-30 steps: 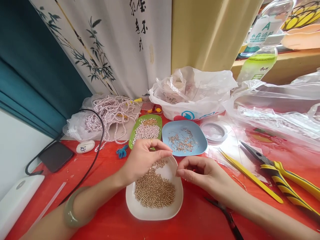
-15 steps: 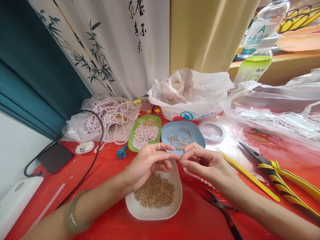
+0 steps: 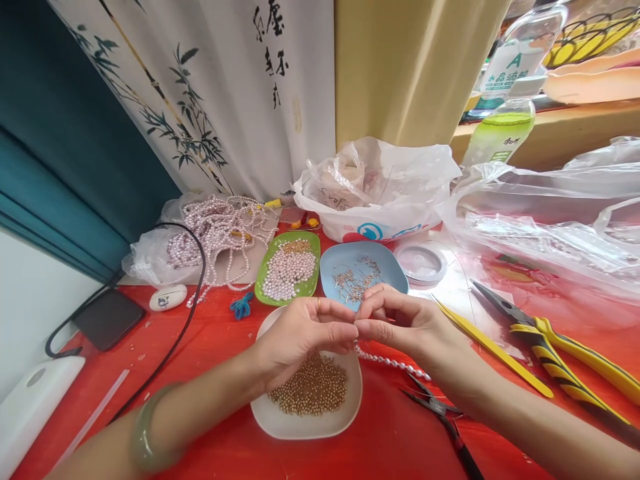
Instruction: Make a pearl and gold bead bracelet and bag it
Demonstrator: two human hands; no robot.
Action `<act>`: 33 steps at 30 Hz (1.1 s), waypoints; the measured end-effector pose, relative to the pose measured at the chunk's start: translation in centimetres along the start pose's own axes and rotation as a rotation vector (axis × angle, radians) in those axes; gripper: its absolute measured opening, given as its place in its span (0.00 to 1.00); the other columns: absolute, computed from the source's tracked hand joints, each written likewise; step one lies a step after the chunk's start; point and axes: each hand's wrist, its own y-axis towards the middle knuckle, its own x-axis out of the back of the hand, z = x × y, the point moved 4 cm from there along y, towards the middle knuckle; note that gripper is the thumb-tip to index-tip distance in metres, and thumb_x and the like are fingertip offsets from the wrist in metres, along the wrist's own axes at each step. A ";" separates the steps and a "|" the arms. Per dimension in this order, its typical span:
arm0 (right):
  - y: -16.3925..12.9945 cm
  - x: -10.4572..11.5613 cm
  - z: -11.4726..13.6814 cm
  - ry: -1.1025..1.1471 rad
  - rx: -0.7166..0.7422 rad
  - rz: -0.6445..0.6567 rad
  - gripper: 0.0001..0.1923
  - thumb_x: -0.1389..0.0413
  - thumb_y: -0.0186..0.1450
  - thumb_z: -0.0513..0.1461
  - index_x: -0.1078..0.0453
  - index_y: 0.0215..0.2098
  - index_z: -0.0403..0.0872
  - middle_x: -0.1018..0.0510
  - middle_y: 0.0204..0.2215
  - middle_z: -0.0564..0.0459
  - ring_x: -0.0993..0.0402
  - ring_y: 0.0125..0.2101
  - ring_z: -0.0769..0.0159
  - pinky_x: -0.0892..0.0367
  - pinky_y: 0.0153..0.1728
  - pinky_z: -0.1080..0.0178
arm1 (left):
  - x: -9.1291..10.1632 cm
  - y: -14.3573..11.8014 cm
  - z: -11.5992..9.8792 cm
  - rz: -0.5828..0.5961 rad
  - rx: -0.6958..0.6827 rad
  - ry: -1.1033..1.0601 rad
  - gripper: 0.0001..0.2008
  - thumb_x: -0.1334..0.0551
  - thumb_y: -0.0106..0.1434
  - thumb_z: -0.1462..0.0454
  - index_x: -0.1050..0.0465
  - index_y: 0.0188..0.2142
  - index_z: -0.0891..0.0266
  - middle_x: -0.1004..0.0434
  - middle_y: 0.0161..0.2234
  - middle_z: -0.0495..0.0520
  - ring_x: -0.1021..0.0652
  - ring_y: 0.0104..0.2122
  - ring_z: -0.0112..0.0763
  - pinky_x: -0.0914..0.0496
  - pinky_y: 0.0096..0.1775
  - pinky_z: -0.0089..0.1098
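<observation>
Strand of small white pearls (image 3: pixel 395 363), hanging from pinched fingertips, trailing rightward over red table

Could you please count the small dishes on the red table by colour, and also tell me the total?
White dish, holding gold beads, under the left hand: 1
Green dish, holding pale pearls: 1
Blue dish, holding metal pins, behind the right hand: 1
Total: 3 dishes
</observation>
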 end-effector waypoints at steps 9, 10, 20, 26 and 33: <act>-0.1 -0.2 0.3 0.135 -0.095 0.091 0.09 0.46 0.58 0.42 0.35 0.22 0.47 0.34 0.20 0.59 0.37 0.24 0.72 0.41 0.28 0.68 | -0.3 -0.2 -0.5 0.040 -0.041 0.083 0.05 0.34 0.48 0.66 0.28 0.24 0.65 0.25 0.22 0.49 0.27 0.21 0.23 0.33 0.26 0.24; 0.0 -0.1 0.4 0.116 -0.093 0.097 0.10 0.47 0.59 0.42 0.35 0.23 0.46 0.32 0.21 0.59 0.36 0.25 0.71 0.41 0.29 0.68 | -0.3 -0.3 -0.7 0.048 -0.067 0.076 0.04 0.35 0.49 0.67 0.29 0.24 0.65 0.25 0.23 0.50 0.27 0.22 0.22 0.33 0.27 0.23; -0.3 -0.8 -1.0 0.321 -0.303 0.336 0.16 0.53 0.64 0.43 0.29 0.30 0.40 0.23 0.27 0.47 0.27 0.28 0.68 0.34 0.35 0.64 | 3.4 0.2 -3.9 -0.173 -0.386 -0.203 0.04 0.40 0.56 0.71 0.33 0.26 0.64 0.24 0.29 0.47 0.25 0.25 0.16 0.30 0.31 0.15; -0.1 -0.5 -2.3 0.515 -0.434 0.267 0.12 0.51 0.62 0.38 0.28 0.32 0.37 0.22 0.28 0.45 0.25 0.26 0.69 0.32 0.33 0.65 | 4.9 0.7 -4.2 -0.307 -0.478 -0.290 0.04 0.41 0.56 0.73 0.33 0.27 0.65 0.23 0.31 0.50 0.25 0.25 0.17 0.28 0.31 0.16; 0.1 -0.3 -3.0 0.428 -0.425 0.287 0.11 0.50 0.60 0.37 0.28 0.31 0.39 0.22 0.29 0.46 0.32 0.20 0.75 0.40 0.20 0.72 | 5.0 0.8 -4.3 -0.344 -0.496 -0.356 0.06 0.43 0.57 0.75 0.32 0.26 0.66 0.24 0.31 0.52 0.24 0.26 0.19 0.28 0.30 0.16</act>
